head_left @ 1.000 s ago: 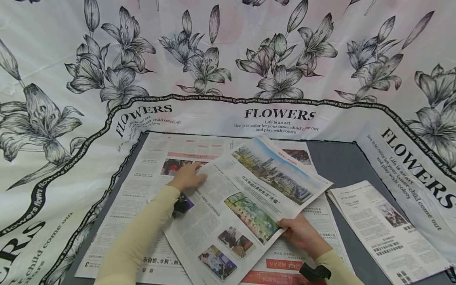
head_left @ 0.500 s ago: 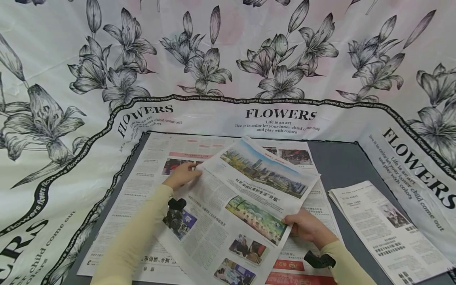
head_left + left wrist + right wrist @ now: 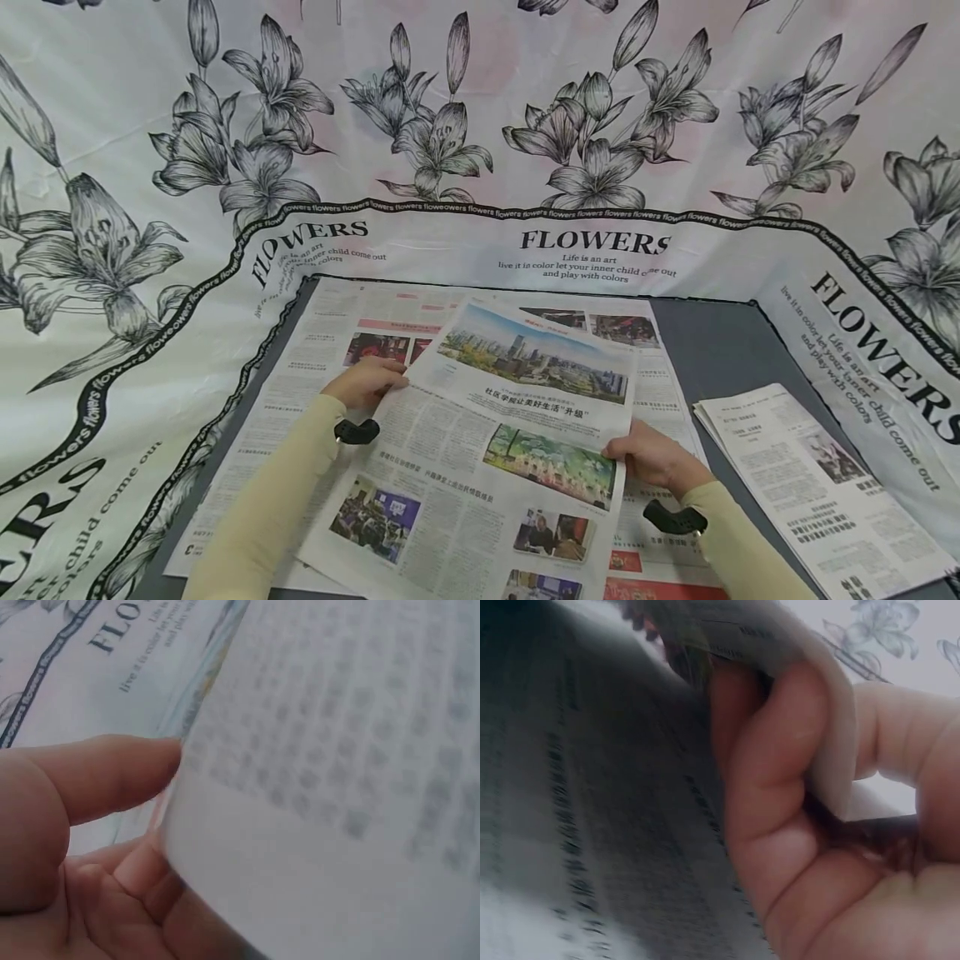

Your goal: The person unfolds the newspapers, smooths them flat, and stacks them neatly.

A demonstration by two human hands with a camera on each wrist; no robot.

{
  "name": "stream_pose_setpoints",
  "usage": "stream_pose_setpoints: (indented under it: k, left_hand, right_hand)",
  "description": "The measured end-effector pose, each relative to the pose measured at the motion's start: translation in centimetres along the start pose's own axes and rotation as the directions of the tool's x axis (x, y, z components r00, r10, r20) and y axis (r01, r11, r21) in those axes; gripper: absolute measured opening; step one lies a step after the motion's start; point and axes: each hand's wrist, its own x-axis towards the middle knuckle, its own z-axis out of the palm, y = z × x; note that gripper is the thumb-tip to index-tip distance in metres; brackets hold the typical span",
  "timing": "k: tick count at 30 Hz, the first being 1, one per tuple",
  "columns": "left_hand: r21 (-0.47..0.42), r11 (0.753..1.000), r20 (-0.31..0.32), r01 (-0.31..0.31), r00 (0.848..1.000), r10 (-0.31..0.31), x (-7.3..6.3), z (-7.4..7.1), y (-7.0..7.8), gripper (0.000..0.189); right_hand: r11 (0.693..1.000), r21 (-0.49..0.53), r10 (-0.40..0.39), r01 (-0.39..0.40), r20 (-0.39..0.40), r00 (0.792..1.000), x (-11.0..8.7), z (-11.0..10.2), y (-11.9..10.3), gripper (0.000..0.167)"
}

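A newspaper sheet (image 3: pixel 450 417) with a city skyline photo at its top is held up between both hands in the head view. My left hand (image 3: pixel 366 383) pinches its left edge, thumb on the printed face and fingers behind, as the left wrist view shows with the hand (image 3: pixel 97 825) at the paper's margin. On the opposite edge my right hand (image 3: pixel 660 457) grips beside the green picture. In the right wrist view the right hand's (image 3: pixel 795 810) fingers curl behind the paper, with the thumb on the other side. Another spread newspaper (image 3: pixel 300 367) lies beneath, partly covered.
A folded newspaper (image 3: pixel 817 492) lies at the right on the dark grey tabletop (image 3: pixel 712 342). White cloth (image 3: pixel 450 242) with flower prints and lettering rises behind the table and along both sides.
The held sheet has turned from a slant to nearly upright and shifted left. My left hand has moved left and slightly down with its edge; the right hand has moved slightly right.
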Motion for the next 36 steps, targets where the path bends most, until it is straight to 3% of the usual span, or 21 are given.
stream_pose_setpoints:
  k: [4,8,11,15,21,26,30,36]
  left_hand:
    - [-0.102,0.995,0.054,-0.008,0.998,0.013,-0.8,-0.4,-1.1,0.058]
    - [-0.171,0.985,0.109,-0.024,0.993,0.043,-1.4,-0.5,-2.1,0.052]
    - [-0.237,0.971,0.144,-0.034,0.987,0.069,-1.8,-0.5,-2.8,0.061]
    - [-0.313,0.949,0.151,-0.035,0.985,0.086,-2.3,-0.5,-3.6,0.073]
    - [-0.374,0.924,0.098,-0.083,0.987,0.128,-2.8,0.0,-4.6,0.072]
    - [-0.41,0.908,0.073,-0.081,0.99,0.121,-2.9,0.4,-5.0,0.071]
    - [-0.386,0.919,0.054,-0.081,0.992,0.11,-3.0,0.5,-5.1,0.074]
    - [-0.325,0.941,0.003,-0.093,0.995,0.099,-3.2,1.0,-5.1,0.077]
  right_hand:
    - [0.998,-0.045,0.03,-0.033,-0.068,0.997,0.8,-0.8,-0.7,0.075]
    - [0.995,-0.074,0.056,-0.068,-0.153,0.987,1.7,-1.2,-1.3,0.078]
    - [0.991,-0.1,0.062,-0.09,-0.255,0.965,2.6,-1.3,-1.5,0.077]
    - [0.987,-0.123,0.046,-0.102,-0.39,0.92,3.7,-1.2,-1.7,0.076]
    - [0.993,-0.052,0.063,-0.104,-0.513,0.856,5.2,-0.9,-2.0,0.075]
    - [0.996,0.011,0.077,-0.086,-0.581,0.81,5.7,-0.7,-2.0,0.073]
    - [0.997,0.014,0.071,-0.079,-0.611,0.788,5.9,-0.8,-1.8,0.072]
    - [0.995,0.017,0.085,-0.095,-0.627,0.775,6.2,-1.0,-1.7,0.073]
